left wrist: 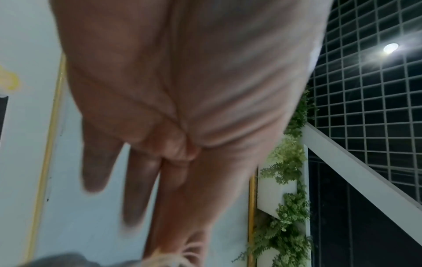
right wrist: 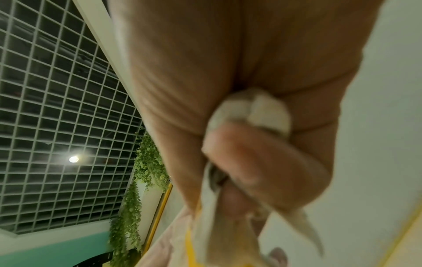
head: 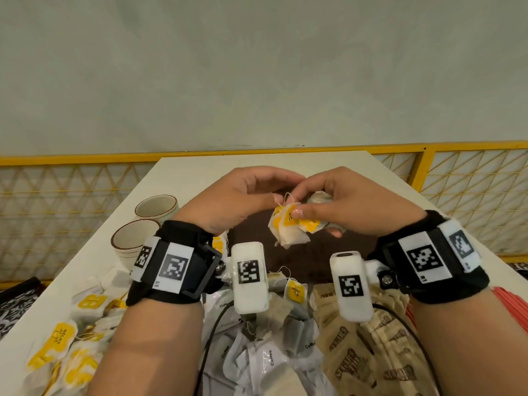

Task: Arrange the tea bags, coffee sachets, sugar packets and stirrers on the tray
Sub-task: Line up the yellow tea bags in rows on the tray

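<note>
White and long, the surface (head: 183,178) runs up the middle of the head view toward a yellow mesh railing (head: 471,178) and a pale wall. Nearest, at the bottom edge, lie heaps of packets: yellow-tagged tea bags (head: 57,347) at lower left, white coffee sachets (head: 265,358) in the centre, brown sugar packets (head: 368,364) at lower right, and red stirrers (head: 511,304) at the right edge. Above them a dark tray (head: 311,252) shows between the wrists. Over the tray, the right hand (head: 357,204) grips a bunch of tea bags (head: 291,224), fingers curled around them, while the left hand (head: 237,201) pinches a string at the top of the bunch. Two cups (head: 155,207) stand farther back at centre left. Only the right wrist view shows the bags (right wrist: 248,110) wedged in the palm under curled fingers (right wrist: 262,159); the left wrist view shows blurred fingers (left wrist: 137,187) pointing downward in the frame, and its pinch is out of sight there.
</note>
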Demonstrator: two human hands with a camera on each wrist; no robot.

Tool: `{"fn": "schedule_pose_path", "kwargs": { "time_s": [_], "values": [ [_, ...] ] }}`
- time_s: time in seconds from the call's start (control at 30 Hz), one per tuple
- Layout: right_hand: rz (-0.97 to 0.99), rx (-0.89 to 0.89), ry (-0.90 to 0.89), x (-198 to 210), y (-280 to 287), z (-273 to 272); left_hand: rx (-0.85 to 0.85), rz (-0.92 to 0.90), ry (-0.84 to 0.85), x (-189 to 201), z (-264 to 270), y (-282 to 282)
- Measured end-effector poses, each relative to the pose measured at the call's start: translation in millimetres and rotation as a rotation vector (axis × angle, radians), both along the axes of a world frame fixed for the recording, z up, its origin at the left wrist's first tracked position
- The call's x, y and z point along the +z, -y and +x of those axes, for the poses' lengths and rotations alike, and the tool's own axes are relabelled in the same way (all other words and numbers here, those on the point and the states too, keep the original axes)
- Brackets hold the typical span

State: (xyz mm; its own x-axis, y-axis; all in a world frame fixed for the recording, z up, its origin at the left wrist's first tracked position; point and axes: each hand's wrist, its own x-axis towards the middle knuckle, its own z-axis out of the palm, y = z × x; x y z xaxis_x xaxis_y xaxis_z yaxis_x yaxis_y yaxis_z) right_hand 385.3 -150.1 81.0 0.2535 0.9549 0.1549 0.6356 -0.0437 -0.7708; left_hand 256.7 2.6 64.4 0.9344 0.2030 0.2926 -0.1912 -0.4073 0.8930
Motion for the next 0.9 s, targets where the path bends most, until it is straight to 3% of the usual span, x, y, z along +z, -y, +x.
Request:
{"fn": "schedule_pose_path", "kwargs": {
  "time_s": [0.23, 0.33, 0.43, 0.53, 0.63, 0.77, 0.9],
  "values": [
    [0.021, 0.005, -0.011, -0.2, 0.6, 3.4, 0.031, 0.082, -0.144, -2.8, -2.8, -6.1],
    [0.130, -0.095, -0.018, -0.7, -0.5, 10.7, 0.138, 0.076, -0.072, -6.2, 1.2, -8.3],
    [0.255, -0.193, -0.134, -1.6, -0.8, 20.7, 0.291, -0.035, 0.015, -10.8, 6.5, -14.4],
    [0.268, -0.126, -0.332, -1.1, -1.6, 17.9, 0.389, -0.164, 0.082, -14.1, 12.8, -14.2],
    [0.276, -0.072, -0.399, -2.4, -6.9, 10.8, 0.371, -0.210, 0.118, -14.5, 16.8, -8.9],
    [0.299, -0.166, -0.342, -9.8, -17.1, 9.0, 0.281, -0.172, 0.135, -11.5, 18.3, -0.6],
    [0.349, -0.257, -0.357, -10.7, -19.7, 10.4, 0.232, -0.332, 0.123, -6.8, 15.9, 3.4]
  ]
}}
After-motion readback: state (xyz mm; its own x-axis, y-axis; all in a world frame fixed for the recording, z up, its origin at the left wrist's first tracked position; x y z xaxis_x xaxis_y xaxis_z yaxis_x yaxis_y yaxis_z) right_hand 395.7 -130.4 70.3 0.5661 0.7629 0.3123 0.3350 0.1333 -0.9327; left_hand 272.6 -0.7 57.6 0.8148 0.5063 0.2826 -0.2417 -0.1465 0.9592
